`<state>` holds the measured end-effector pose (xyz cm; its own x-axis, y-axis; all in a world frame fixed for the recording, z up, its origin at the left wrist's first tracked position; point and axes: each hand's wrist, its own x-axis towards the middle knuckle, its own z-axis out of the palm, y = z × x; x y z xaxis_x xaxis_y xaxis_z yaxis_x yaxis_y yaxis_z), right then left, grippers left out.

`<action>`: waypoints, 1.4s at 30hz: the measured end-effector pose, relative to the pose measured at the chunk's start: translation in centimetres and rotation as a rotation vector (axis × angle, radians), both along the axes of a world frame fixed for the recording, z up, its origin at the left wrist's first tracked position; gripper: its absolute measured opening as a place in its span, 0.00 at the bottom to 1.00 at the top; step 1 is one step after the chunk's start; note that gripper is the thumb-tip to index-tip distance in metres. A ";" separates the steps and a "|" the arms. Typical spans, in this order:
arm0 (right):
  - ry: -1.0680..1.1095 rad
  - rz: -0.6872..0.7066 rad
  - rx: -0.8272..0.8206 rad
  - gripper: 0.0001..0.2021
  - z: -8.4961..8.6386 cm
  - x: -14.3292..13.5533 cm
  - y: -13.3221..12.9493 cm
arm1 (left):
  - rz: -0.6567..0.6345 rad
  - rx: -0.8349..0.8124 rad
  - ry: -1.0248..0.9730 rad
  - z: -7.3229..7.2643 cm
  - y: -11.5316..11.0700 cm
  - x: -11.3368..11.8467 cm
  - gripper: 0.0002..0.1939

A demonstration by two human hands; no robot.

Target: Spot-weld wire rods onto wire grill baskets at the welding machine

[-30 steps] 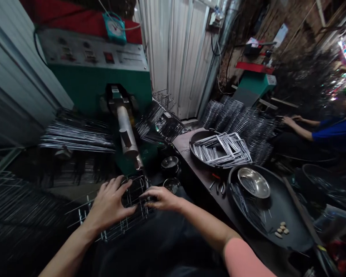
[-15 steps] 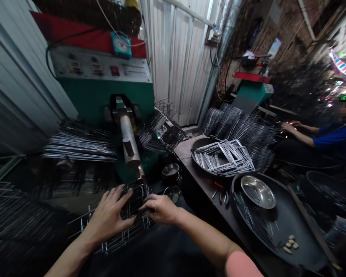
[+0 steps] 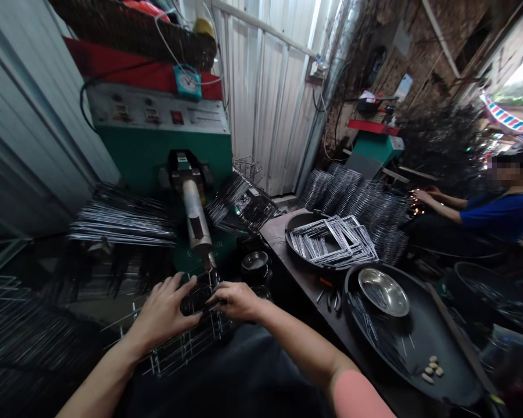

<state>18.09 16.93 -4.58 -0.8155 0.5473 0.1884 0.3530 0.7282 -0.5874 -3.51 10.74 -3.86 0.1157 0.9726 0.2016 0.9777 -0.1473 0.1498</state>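
Lying farthest left is a pile of wire mesh [image 3: 21, 331]. Next, the left hand [image 3: 165, 313] is widely spread, thumb apart from fingers, against the wire rack [image 3: 185, 348]; a firm grip cannot be confirmed. The rack sits above the lap, its upper part just below the green machine's tip [image 3: 210, 262]. The right hand [image 3: 239, 300] is nearly closed at the rack's upper right; in this poor light, what it pinches cannot be told. Step in hand, as judged: positioning the rack at the tip. Any adjustment calls for both hands moving together. Farther right stands a black pan [image 3: 293, 255] of wire frames [image 3: 353, 241].
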 end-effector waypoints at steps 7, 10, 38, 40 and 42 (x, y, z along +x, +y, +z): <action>-0.006 -0.010 0.011 0.11 0.1 0.1 -0.3 | 0.006 -0.006 -0.009 1.2 0.0 0.7 0.34; -0.036 -0.010 0.049 0.13 0.0 0.1 -0.5 | 0.007 -0.017 -0.014 1.1 0.1 0.5 0.36; 0.174 -0.142 -0.065 0.12 -1.3 -1.5 2.3 | 0.206 -0.113 -0.144 0.4 3.2 -0.6 0.41; 0.265 -0.199 -0.090 0.14 -2.0 -1.4 2.6 | 0.207 -0.105 -0.157 0.7 3.3 -0.5 0.40; 0.321 -0.279 -0.130 0.12 -2.8 -1.4 3.1 | 0.212 -0.110 -0.167 1.2 3.7 -0.5 0.41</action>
